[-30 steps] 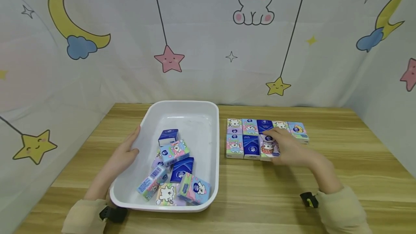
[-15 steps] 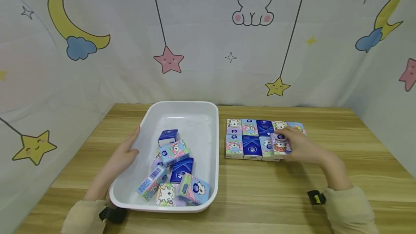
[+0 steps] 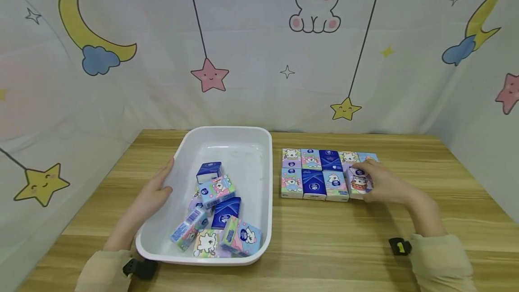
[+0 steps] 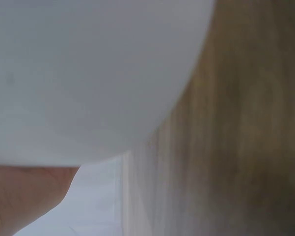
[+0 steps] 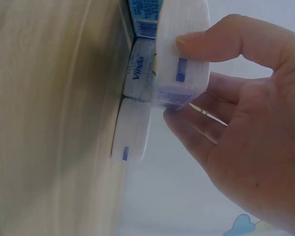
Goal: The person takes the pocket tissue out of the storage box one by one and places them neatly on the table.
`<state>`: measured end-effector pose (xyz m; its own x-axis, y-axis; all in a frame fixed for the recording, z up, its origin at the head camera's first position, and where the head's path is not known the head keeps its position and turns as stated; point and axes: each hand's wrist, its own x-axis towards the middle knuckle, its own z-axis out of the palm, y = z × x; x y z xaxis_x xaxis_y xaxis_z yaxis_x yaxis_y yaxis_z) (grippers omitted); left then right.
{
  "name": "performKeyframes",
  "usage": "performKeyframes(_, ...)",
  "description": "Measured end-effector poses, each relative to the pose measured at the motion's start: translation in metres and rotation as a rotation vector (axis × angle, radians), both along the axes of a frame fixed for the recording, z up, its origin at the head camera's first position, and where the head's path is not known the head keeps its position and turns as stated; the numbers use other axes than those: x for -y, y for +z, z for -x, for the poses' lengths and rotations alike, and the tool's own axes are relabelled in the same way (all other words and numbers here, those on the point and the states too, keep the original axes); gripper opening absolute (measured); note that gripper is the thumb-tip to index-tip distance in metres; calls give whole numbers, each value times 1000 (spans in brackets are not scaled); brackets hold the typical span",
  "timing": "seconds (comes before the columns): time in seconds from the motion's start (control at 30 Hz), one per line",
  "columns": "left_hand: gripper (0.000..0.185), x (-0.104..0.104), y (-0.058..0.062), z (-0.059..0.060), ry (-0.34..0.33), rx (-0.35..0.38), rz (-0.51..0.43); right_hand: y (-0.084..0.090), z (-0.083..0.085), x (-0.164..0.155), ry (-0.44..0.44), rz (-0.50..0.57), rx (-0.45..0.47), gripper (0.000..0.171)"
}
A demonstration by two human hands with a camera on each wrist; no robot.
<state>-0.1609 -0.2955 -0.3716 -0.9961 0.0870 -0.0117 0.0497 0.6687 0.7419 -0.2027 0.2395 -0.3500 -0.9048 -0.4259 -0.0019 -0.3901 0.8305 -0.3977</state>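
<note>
In the head view my right hand pinches a purple tissue pack by its sides, at the right end of the front row. In the right wrist view the thumb presses one side of this pack, and the other fingers are behind it. Beside it lie a blue-and-green tissue pack and a dark blue one. My left hand rests along the left side of a white plastic tub, fingers fairly straight, thumb at the rim.
Several tissue packs, including a dark blue one and a pastel one, lie jumbled inside the tub. A second row of packs runs behind the front row on the wooden table. A patterned white curtain stands behind.
My right hand has moved the purple tissue pack to the right, from over the third front-row pack to the place beside it. The left hand and tub have stayed put.
</note>
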Motion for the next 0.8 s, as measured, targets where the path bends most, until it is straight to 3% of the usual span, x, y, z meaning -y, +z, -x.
performKeyframes(0.8, 75, -1, 1, -1, -1, -2, 5, -12, 1, 4, 0, -27, -7, 78)
